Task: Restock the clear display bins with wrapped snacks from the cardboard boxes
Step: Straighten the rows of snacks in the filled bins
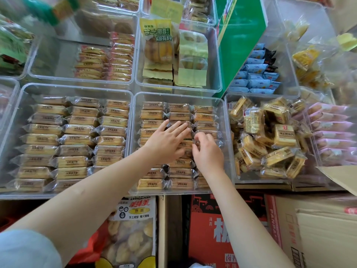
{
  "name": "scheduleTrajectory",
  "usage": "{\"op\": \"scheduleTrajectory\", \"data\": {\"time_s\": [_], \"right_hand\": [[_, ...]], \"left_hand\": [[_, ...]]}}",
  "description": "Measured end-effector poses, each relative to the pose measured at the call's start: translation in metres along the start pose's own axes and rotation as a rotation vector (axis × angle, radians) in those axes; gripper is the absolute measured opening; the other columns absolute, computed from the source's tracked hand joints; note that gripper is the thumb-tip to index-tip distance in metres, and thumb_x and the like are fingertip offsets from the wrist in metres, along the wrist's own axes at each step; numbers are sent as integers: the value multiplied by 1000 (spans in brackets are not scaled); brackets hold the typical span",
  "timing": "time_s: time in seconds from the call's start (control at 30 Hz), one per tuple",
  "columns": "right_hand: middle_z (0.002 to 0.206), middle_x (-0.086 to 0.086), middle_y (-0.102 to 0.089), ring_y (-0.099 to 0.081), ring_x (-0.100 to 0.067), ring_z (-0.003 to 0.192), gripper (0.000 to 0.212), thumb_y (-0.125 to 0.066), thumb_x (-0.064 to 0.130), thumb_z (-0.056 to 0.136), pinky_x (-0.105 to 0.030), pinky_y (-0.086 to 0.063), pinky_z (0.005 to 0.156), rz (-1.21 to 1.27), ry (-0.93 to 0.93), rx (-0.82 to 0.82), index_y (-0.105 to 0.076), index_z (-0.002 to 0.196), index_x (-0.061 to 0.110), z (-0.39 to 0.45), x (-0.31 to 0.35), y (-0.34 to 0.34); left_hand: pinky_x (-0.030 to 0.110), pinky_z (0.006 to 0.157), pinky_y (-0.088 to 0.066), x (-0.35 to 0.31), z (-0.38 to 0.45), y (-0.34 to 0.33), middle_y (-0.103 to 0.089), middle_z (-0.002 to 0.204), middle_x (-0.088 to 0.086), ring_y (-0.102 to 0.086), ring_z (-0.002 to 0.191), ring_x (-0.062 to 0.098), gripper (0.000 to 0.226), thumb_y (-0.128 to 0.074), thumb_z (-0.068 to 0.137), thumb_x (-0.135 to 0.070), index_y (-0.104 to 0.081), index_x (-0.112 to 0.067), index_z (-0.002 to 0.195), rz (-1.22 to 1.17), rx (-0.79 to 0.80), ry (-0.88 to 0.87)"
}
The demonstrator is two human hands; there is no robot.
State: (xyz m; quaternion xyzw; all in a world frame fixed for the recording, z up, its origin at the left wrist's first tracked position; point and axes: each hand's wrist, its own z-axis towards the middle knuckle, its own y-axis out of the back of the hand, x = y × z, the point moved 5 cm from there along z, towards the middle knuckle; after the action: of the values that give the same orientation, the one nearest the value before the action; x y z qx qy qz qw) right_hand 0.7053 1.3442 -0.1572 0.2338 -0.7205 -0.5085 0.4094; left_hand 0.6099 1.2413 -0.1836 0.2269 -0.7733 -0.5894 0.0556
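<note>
Snacks [180,115] fill centre bin [228,144]. Left hand [167,141] lies flat, fingers spread, on packs; right hand [207,151] pinches a wrapper end. Likely light, crinkly, slippery, brittle inside: grip by sides.

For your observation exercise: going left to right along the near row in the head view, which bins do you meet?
Bin of neat tan snack rows → middle bin under both hands → bin of jumbled yellow packets → pink packets.
</note>
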Motion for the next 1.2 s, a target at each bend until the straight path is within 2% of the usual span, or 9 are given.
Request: {"op": "scheduleTrajectory", "data": {"time_s": [0.1, 0.3, 0.4, 0.57, 0.7, 0.8, 1.07, 1.13, 1.2], "right_hand": [[114, -3, -53, -62, -24, 85, 27, -50, 22, 101, -37, -52, 66, -35, 49, 36, -55, 127, 21, 2, 3, -5], [116, -6, -52, -60, -27, 95, 30, -41, 29, 105, -34, -43, 63, -266, 141, 174, -48, 132, 19, 10, 5, -1], [112, -7, -53, -60, -29, 93, 26, -42, 34, 104, -34, -41, 65, -309, 147, 239, -49, 124, 19, 17, 4, 4], [97, 0, -49, -52, -20, 76, 20, -47, 30, 104, -31, -41, 64, -148, 83, 201, -60, 104, 16, 19, 0, 3], [93, 0, -52, -56, -21, 73, 22, -48, 24, 103, -39, -53, 66, -41, 71, 73, -64, 92, 12, 24, 12, -2], [101, -1, -55, -56, -20, 77, 22, -47, 26, 103, -38, -53, 69, -64, -2, 79, -64, 98, 14, 31, 12, -4], [107, -3, -59, -51, -19, 82, 23, -48, 26, 103, -32, -43, 69, -113, -60, 134, -68, 104, 14, 28, 8, -2], [110, -4, -59, -52, -19, 85, 25, -48, 26, 104, -31, -40, 69, -78, -56, 169, -69, 106, 15, 26, 7, 2], [111, -3, -59, -56, -20, 87, 23, -49, 26, 103, -29, -38, 67, -13, -21, 123, -68, 111, 16, 19, 7, 9]], "left_hand": [[47, 125, 6, 2, -2, -2, 1, 169, -2, 4, 155, 17, 72, -27, 102, -53, 0, -24, 162, 5, -8, -8], [47, 126, 3, -1, 1, 10, -11, 169, 1, -6, 156, 18, 69, -32, 102, -53, -13, -23, 161, -9, -14, -13], [47, 126, 2, -2, -3, 13, -10, 169, 1, -6, 156, 20, 69, -31, 102, -53, -12, -23, 161, -3, -24, -22], [44, 124, 8, -5, -37, -5, 0, 169, 2, 6, 155, 19, 70, -22, 103, -55, -8, -19, 161, 6, -24, -26], [42, 125, 9, -7, -55, -22, 4, 168, 4, 13, 154, 18, 75, -12, 100, -60, -1, -16, 161, -46, -23, 57], [42, 124, 11, -10, -60, -25, 7, 168, 3, 15, 153, 18, 81, 1, 93, -63, 3, -18, 161, -43, -9, 79], [48, 125, 6, -13, -60, -19, 8, 168, -2, 13, 154, 19, 73, -12, 101, -61, 4, -22, 161, -4, 38, 121], [48, 125, 6, -14, -61, -19, 8, 168, -2, 13, 154, 19, 74, -9, 99, -61, 3, -22, 161, 1, 33, 122], [48, 124, 6, -16, -61, -19, 9, 168, -2, 13, 154, 18, 75, -7, 97, -62, 3, -22, 161, 3, 34, 126]]}}
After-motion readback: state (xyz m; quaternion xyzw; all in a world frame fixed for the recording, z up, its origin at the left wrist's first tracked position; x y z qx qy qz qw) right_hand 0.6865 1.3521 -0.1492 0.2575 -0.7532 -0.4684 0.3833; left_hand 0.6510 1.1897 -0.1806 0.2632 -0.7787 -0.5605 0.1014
